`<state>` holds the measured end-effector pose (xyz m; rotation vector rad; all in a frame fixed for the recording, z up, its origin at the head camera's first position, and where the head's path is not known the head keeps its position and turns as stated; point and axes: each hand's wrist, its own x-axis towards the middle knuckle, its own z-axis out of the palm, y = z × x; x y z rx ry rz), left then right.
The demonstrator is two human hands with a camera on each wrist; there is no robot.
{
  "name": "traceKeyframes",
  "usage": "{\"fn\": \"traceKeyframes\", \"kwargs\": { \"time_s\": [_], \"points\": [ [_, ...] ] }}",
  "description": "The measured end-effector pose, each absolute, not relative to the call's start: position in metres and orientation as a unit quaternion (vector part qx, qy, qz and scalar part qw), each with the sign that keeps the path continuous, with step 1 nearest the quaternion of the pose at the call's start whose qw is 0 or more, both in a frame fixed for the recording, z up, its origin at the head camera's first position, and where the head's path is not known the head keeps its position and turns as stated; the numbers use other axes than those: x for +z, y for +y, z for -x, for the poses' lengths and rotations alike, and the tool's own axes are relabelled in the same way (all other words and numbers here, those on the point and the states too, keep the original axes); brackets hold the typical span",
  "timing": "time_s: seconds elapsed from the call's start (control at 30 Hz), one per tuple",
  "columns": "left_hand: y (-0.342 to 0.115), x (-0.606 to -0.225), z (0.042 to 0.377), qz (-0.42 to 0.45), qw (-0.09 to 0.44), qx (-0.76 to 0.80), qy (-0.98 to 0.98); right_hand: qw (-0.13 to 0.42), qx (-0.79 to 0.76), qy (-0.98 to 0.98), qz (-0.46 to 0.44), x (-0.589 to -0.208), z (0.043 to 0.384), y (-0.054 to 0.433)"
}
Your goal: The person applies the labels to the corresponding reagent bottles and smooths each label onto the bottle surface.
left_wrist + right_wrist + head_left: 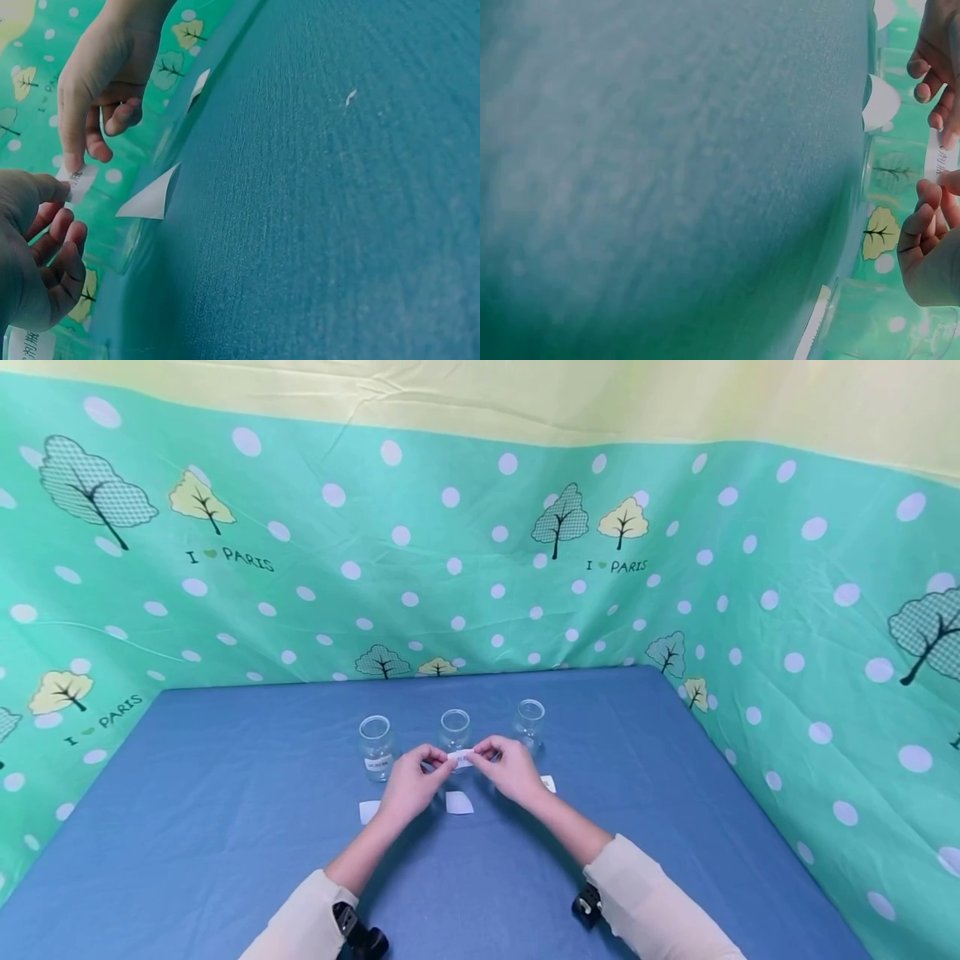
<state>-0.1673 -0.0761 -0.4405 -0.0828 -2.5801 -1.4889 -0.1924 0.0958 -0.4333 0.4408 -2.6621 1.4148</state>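
Between both hands a small white label point(461, 758) with dark writing is stretched at the front of the middle glass jar point(455, 724). My left hand point(411, 783) pinches its left end with thumb and fingertip. The other end is pinched by my right hand point(514, 771). In the left wrist view the label point(82, 182) shows printed characters, and the right hand point(109, 75) reaches down to it from above. To the left stands a glass jar point(376, 743) with a similar label point(378, 763) on its front. The right-hand jar point(529, 720) is partly behind my right hand.
A white paper piece point(459, 803) lies before the middle jar, curled up in the left wrist view. Another paper piece point(368, 811) lies at the left, and a printed one point(548, 783) by the right wrist. A blue cloth point(247, 827) covers the table; patterned curtains point(420, 568) hang behind.
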Motion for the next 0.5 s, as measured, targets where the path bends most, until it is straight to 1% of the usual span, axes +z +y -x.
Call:
{"fn": "traceKeyframes", "kwargs": {
  "time_s": [0.3, 0.5],
  "points": [
    [-0.077, -0.4444, 0.1714, 0.02, 0.093, -0.485, -0.869, 0.051, 0.454, -0.879, -0.136, -0.4355, 0.1959, 0.0923],
    [-0.077, -0.4453, 0.1724, 0.011, 0.091, -0.477, -0.874, 0.047, 0.455, -0.88, -0.132, -0.4367, 0.1958, 0.0918]
  ]
}}
